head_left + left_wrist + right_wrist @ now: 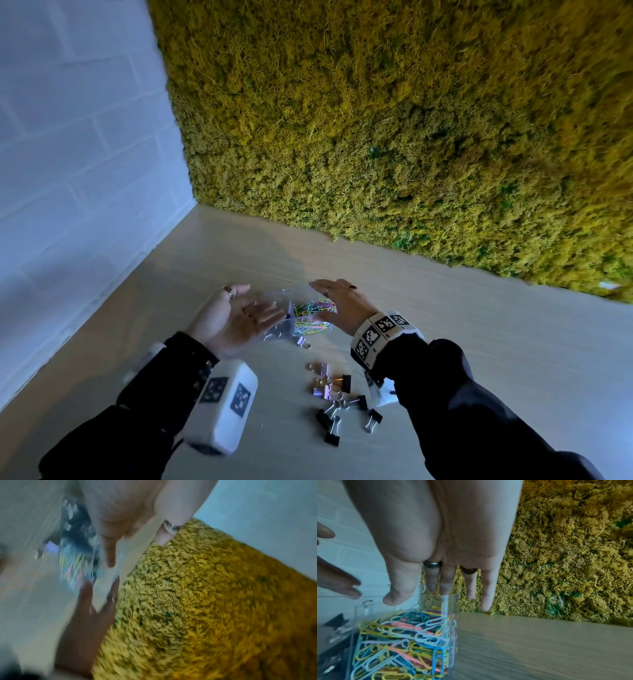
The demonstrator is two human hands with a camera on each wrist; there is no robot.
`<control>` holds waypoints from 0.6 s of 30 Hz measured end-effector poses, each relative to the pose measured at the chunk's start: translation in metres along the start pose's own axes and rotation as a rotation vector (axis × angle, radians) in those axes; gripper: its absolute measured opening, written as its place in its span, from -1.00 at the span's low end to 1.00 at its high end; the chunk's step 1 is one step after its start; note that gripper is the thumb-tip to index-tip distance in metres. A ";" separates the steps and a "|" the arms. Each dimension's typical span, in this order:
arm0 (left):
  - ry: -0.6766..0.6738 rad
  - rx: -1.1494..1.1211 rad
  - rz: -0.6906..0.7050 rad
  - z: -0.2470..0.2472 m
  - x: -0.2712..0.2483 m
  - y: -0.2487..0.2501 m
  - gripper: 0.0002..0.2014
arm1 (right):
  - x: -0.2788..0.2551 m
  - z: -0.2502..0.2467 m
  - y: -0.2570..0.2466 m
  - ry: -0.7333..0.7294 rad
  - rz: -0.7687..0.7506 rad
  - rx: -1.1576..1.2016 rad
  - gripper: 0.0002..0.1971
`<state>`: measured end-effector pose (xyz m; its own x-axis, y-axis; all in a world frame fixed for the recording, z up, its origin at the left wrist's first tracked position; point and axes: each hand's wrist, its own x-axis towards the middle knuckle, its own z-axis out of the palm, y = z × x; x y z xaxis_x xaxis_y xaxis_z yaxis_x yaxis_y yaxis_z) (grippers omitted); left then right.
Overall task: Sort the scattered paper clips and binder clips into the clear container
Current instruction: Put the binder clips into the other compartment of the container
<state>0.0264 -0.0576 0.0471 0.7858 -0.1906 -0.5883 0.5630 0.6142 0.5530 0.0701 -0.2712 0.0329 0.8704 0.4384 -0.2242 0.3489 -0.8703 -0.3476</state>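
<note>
A: Head view, lower centre: the container [301,317] sits on the table [479,342] holding paper clips [313,306]; binder clips [337,397] lie below it.

B: Hands?

A: Left hand [236,318] and right hand [342,306] flank it, fingers straight, holding nothing.

B: I'd pinch binder clips singly and drop them in their own compartment.
</note>
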 end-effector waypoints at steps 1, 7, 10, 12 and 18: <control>-0.007 -0.007 0.044 -0.001 -0.003 0.002 -0.72 | -0.003 -0.001 0.000 0.012 0.010 -0.012 -0.34; 0.251 0.633 0.456 -0.027 0.002 0.019 -0.70 | -0.042 -0.004 0.002 0.667 0.036 0.226 -0.51; 0.306 1.059 0.475 -0.046 0.025 0.018 -0.67 | -0.052 0.014 -0.010 0.384 -0.054 0.086 -0.40; 0.217 1.356 0.364 -0.055 0.039 0.012 -0.44 | -0.049 0.040 -0.017 0.158 -0.153 -0.050 -0.49; 0.062 2.097 0.273 -0.061 0.040 -0.001 -0.39 | -0.049 0.073 -0.013 -0.095 -0.132 -0.173 -0.46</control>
<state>0.0414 -0.0193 -0.0134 0.8951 -0.2205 -0.3875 -0.1248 -0.9583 0.2570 -0.0022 -0.2653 -0.0182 0.7794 0.5630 -0.2748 0.5189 -0.8259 -0.2206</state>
